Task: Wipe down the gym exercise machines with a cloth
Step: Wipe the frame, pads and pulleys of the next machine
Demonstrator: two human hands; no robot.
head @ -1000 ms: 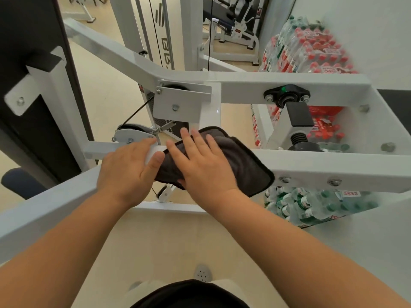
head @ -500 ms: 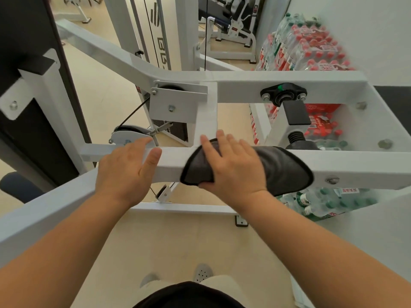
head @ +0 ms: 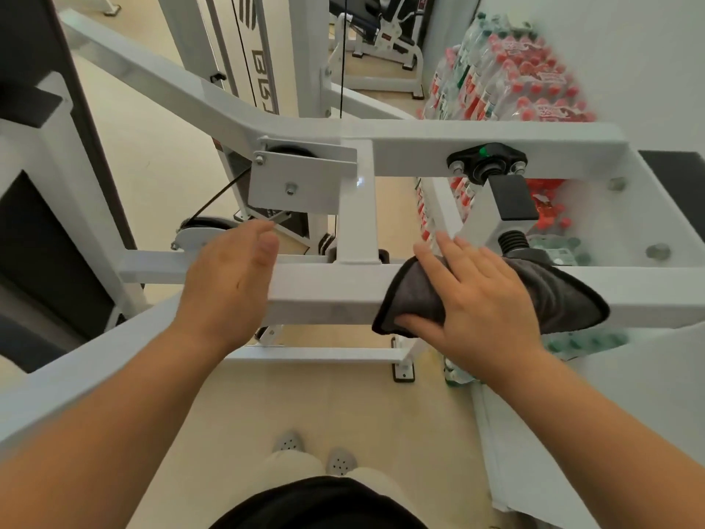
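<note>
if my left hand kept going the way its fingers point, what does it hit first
From the left hand, probably the grey pulley plate first, though depth is unclear.

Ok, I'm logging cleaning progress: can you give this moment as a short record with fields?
Left hand: on the bar, fingertips hidden
Right hand: flat, pressing the cloth onto the bar
Cloth: dark grey, draped over the bar
Bar: white, horizontal, bare between the hands
Behind: bottle packs by the wall
</note>
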